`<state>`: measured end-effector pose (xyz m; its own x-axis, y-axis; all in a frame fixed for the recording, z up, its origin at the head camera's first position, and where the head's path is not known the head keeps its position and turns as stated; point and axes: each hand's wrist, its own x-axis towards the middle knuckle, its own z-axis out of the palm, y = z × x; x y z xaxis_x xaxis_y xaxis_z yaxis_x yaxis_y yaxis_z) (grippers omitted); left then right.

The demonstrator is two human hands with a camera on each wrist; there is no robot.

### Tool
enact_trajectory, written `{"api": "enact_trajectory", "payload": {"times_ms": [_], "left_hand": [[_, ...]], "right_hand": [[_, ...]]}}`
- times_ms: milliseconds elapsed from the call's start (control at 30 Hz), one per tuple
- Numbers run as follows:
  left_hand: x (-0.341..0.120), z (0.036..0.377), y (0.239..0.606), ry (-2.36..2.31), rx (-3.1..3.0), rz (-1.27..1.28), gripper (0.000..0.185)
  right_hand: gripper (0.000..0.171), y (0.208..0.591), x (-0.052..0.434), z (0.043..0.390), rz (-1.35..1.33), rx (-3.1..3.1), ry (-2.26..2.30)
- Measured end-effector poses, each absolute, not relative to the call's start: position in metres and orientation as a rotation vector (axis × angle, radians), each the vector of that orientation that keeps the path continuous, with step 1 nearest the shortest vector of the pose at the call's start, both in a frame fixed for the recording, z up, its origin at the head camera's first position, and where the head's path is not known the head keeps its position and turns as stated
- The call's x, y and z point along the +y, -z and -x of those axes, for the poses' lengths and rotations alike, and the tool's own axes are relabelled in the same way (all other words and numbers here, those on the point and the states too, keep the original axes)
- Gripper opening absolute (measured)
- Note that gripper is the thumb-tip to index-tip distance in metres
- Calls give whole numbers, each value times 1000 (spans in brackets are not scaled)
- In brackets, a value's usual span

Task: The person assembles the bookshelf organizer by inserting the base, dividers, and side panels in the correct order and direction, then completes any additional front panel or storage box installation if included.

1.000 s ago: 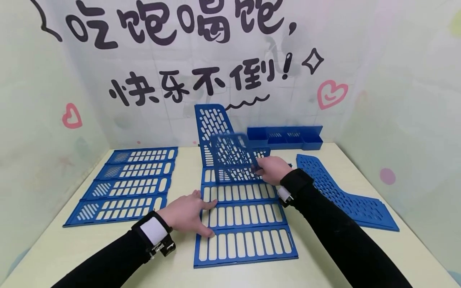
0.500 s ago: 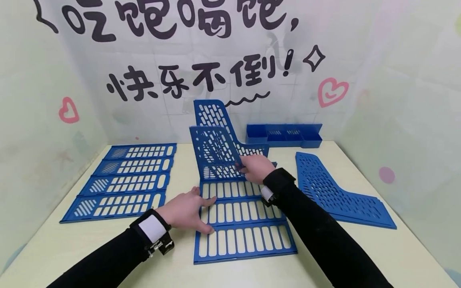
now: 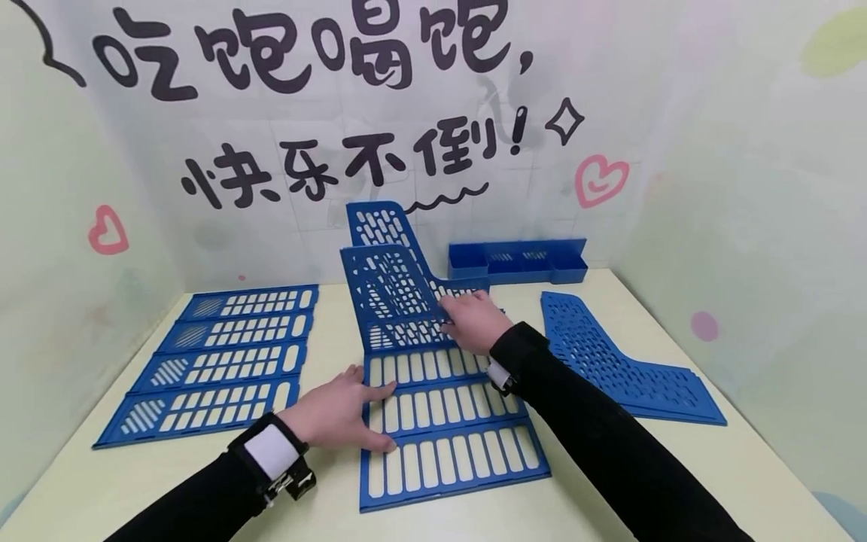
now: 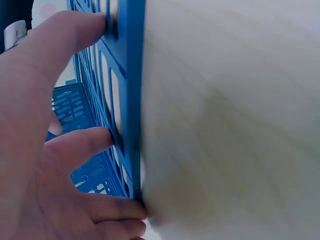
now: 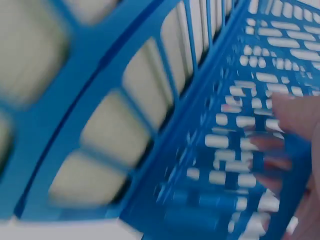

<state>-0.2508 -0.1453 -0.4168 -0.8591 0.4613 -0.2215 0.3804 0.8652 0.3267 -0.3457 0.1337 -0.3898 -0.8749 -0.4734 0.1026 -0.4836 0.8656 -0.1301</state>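
At the centre of the head view, the right hand (image 3: pixel 472 324) grips a blue perforated plastic side panel (image 3: pixel 389 290) — L-shaped, pierced with short oval slots — holding it upright on the far end of a flat blue slatted plastic base panel (image 3: pixel 443 421) (four rows of long rectangular openings). The left hand (image 3: pixel 335 412) lies on that base's left edge, fingers spread flat — pressing, not curled. A second perforated panel (image 3: pixel 379 223) stands just behind.
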Motion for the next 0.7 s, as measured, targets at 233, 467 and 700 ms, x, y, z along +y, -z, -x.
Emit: {"api": "enact_trajectory", "payload": {"times_ms": [233, 467, 700], "left_hand": [[-152, 242, 418, -406, 2782, -672, 99], [-150, 253, 414, -380, 2781, -647, 98], [-147, 265, 422, -398, 2779, -631, 99]], "right_hand": [[53, 383, 240, 330, -561, -2897, -534], [108, 388, 350, 302, -106, -3379, -258], [121, 407, 380, 286, -33, -3380, -256]]}}
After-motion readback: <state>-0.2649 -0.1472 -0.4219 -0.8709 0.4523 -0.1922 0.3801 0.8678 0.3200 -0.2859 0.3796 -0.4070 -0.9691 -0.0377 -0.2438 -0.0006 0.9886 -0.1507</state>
